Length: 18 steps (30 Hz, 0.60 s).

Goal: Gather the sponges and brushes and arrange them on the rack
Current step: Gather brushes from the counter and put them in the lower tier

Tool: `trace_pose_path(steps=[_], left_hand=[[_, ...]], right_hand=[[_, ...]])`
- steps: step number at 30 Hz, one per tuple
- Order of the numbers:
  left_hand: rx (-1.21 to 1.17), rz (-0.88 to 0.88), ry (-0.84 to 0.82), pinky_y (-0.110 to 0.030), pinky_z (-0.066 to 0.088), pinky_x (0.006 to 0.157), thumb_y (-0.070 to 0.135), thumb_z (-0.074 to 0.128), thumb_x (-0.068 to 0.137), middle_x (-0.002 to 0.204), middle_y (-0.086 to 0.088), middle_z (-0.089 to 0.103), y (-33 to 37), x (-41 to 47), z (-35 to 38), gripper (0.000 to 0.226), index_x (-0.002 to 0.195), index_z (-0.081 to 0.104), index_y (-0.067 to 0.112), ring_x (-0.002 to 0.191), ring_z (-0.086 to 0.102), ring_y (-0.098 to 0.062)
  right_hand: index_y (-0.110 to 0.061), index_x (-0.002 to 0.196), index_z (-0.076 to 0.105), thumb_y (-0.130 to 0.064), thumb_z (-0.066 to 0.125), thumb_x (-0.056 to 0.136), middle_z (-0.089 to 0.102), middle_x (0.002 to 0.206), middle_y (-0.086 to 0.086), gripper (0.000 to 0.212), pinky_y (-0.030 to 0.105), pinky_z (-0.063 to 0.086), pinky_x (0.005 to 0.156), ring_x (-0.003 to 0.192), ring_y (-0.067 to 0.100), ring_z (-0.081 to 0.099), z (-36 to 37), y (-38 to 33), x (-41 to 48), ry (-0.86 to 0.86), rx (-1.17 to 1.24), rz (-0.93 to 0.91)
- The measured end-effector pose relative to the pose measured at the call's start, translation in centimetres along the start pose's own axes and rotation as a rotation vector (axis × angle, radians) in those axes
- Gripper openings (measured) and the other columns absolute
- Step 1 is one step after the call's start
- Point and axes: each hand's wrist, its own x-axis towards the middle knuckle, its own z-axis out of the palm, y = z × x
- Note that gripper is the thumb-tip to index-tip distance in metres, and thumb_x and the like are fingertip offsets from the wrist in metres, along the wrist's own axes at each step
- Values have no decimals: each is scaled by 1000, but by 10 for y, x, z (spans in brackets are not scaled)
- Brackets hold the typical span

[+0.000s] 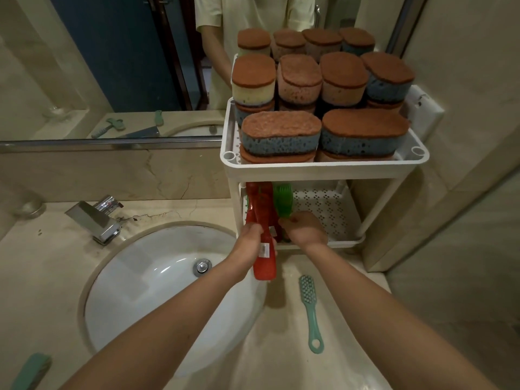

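A white two-tier rack (323,167) stands on the counter to the right of the sink. Its top shelf holds several sponges (281,133) with brown scrub tops, stacked in rows. My left hand (250,243) grips a red brush (263,249) by its handle, with the head reaching into the lower shelf (326,209). My right hand (305,229) holds a green brush (282,201) at the front of that same shelf. A teal brush (309,305) lies on the counter below my right forearm.
The white sink basin (157,280) with a chrome tap (95,218) lies left of the rack. Another teal object (31,370) sits at the bottom left edge. A mirror (112,66) above the counter reflects a person and teal tools. A wall closes the right side.
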Motion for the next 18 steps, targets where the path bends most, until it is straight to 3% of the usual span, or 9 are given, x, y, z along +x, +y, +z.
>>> trace_pose_path(steps=[3,7,10,13,16,18], left_hand=[[-3,48,62,-29,54,64,7,34,97,82,-11,64,7,8,13,20,104,52,10,68,62,-22],[13,75,175,-41,54,84,6,43,95,100,-10,63,11,24,30,20,94,56,20,91,63,-29],[33,108,154,-30,54,69,9,50,93,91,1,65,15,31,37,19,88,61,23,84,63,-20],[20,109,125,-30,54,70,8,46,93,96,0,69,18,37,42,27,83,62,28,90,64,-20],[110,125,122,-27,50,73,13,43,95,110,-3,62,16,41,45,23,107,59,25,96,59,-21],[252,179,122,-23,46,77,19,40,98,119,0,56,12,44,44,34,130,50,23,103,55,-20]], right_hand=[[-19,55,56,-34,56,90,57,47,-6,38,21,36,48,47,10,53,1,5,-7,27,273,10],[-20,62,61,-36,63,86,59,44,-8,28,18,38,46,39,2,54,-4,8,-18,9,448,59],[-18,66,59,-27,71,80,62,54,-6,21,14,38,40,41,1,55,-12,9,-21,-27,446,57],[-12,76,64,-20,75,79,61,58,-3,14,11,35,35,35,-3,52,-21,12,-22,-55,457,85],[-9,79,67,-17,74,82,63,60,-1,10,10,36,35,35,-4,52,-27,14,-20,-71,464,85],[-11,77,67,-18,74,82,69,72,4,11,17,51,49,53,2,64,-30,14,-15,-48,468,89]])
